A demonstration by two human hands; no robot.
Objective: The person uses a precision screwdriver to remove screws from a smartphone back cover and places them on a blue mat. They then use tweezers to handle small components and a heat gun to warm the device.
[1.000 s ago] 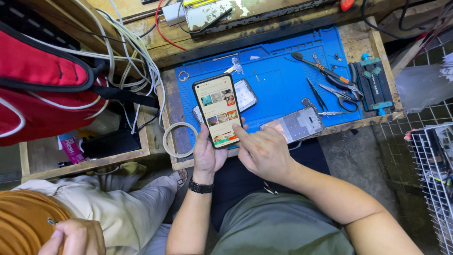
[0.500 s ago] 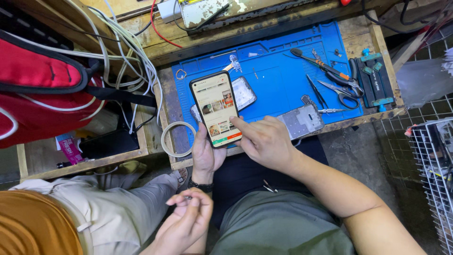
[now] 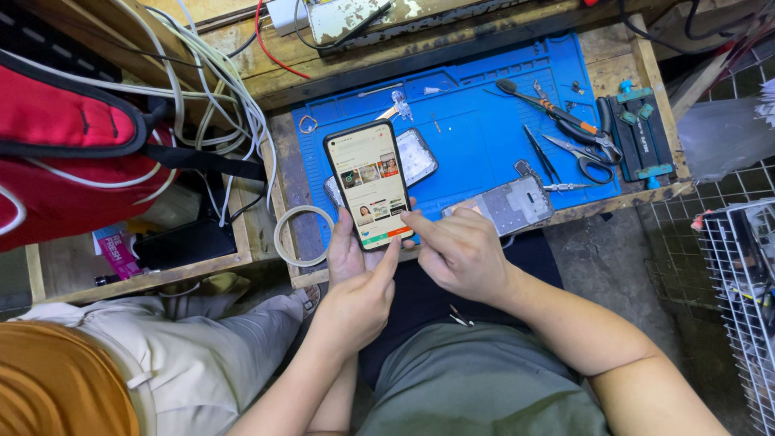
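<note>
Seen from above, a soft red fabric bag with black trim (image 3: 73, 153) sits at far left beside a bundle of white cables (image 3: 234, 97), and a pale ring of tape (image 3: 300, 236) lies on the worn wooden surface (image 3: 295, 161). Next to it, the person's left hand (image 3: 343, 252) is wrapped around the lower back of a black-framed smartphone with a lit screen of small pictures (image 3: 369, 184), holding it upright above the near edge of a blue silicone repair mat (image 3: 476, 137). A co-worker's hand (image 3: 359, 303) reaches up from the lower left, its forefinger at the bottom of the screen. The person's right hand (image 3: 464, 254) holds nothing; its forefinger is stretched to the screen's lower right edge, the other fingers loosely curled. The hands crowd close together around the phone. The step in hand looks like checking or tapping through the screen; a further tap would call for a steady grip and room for one fingertip at a time. Further right on the mat lie a stripped grey phone frame (image 3: 508, 206), thin black tweezers (image 3: 537, 153) and black-handled scissors (image 3: 581, 153). A white wire basket (image 3: 739, 282) stands at far right.
</note>
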